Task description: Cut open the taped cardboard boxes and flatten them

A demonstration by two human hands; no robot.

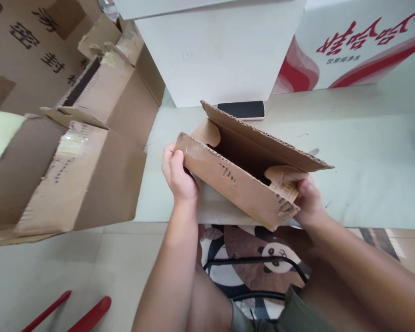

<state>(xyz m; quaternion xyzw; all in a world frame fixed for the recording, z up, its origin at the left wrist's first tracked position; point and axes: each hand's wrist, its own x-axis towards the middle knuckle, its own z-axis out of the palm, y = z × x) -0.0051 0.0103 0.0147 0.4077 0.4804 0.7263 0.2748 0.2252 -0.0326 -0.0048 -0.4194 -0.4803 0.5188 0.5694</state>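
Between my two hands is a brown cardboard box (228, 177), tilted, with its top flaps up and its dark inside showing. My left hand (180, 173) grips its left end, thumb on the near side and fingers behind. At the right end my right hand (309, 198) is closed on the side by a torn lower corner, its thumb near the inner flap. The box is held over the near edge of the pale green table (359, 193). A phone (241, 110) with a dark screen lies on the table just beyond it.
Open cardboard boxes (103, 184) stand along the left, before a large printed carton (20, 55). A white box (217, 55) rises at the back, beside a red-and-white carton (352, 55). Below are a panda-patterned mat (242, 249) and red bars (90, 316).
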